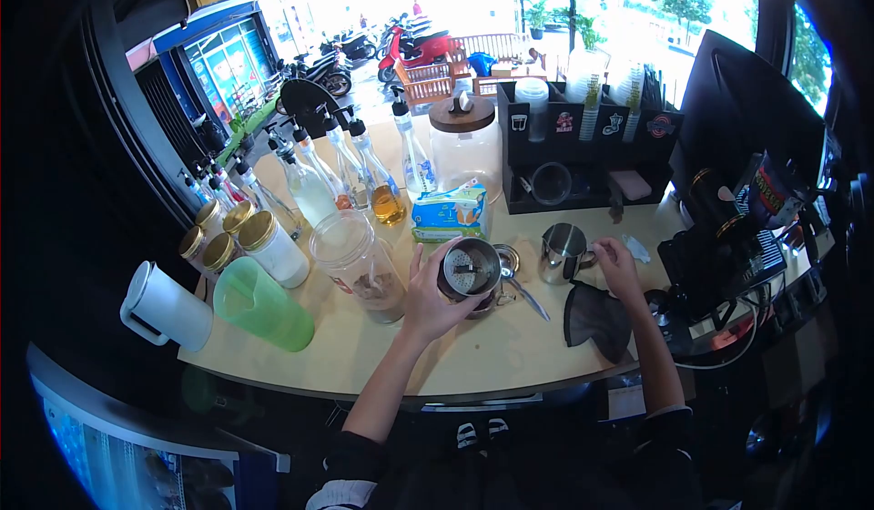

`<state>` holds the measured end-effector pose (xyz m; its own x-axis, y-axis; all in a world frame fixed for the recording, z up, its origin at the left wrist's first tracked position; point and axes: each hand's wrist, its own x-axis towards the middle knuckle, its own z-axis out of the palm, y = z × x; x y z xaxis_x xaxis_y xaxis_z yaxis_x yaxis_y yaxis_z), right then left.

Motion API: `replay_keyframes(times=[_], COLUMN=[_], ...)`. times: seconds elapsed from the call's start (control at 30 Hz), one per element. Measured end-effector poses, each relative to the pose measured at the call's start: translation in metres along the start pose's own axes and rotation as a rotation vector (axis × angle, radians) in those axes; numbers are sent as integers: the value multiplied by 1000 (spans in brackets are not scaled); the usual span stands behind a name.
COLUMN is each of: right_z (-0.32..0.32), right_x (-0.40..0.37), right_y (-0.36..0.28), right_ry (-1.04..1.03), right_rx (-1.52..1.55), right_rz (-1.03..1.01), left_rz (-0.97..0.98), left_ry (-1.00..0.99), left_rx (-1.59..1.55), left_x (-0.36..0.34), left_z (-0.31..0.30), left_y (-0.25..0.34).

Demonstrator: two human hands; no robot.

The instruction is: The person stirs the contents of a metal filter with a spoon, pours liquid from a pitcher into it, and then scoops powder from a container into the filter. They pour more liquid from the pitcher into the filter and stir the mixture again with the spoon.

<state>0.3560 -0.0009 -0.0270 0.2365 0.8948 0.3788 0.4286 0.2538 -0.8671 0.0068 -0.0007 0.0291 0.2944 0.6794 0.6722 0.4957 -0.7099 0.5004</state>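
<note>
Head view: your left hand (428, 293) grips a metal cup (469, 269), seemingly positioning it; right hand (621, 270), hold unclear, should secure the pitcher (561, 253).

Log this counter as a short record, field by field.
Left hand: around the metal filter
Right hand: fingers at the handle of the metal pitcher; grip unclear
Right of filter: spoon
Near right forearm: black cloth
Left of left hand: clear jar, green jug, white jug
Behind filter: tissue pack, lidded glass jar
Back right: black cup rack
</note>
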Motion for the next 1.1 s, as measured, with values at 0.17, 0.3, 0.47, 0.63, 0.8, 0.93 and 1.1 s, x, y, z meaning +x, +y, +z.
replay_keyframes(times=[0.17, 0.3, 0.47, 0.63, 0.8, 0.93, 1.1], right_z=[10, 22, 26, 24, 34, 44, 51], right_x=[-4, -1, 11, 20, 31, 35, 39], right_y=[7, 10, -34, -104, -146, -164, -181], right_ry=[-128, -112, -86, -156, -213, -273, -305], right_rx=[322, 497, 471, 447, 392, 325, 214], right_rz=[129, 116, 45, -75, -169, -182, -202], left_rz=[-46, -74, -117, -122, -124, -136, -134], left_ry=[54, 51, 57, 38, 27, 32, 29], left_rx=[-43, -40, -84, -94, -116, -113, -149], left_x=[-3, -6, -7, -8, -7, -7, -6], left_z=[6, 7, 6, 7, 9, 10, 10], left_y=[-4, -6, -2, -2, 0, 2, 6])
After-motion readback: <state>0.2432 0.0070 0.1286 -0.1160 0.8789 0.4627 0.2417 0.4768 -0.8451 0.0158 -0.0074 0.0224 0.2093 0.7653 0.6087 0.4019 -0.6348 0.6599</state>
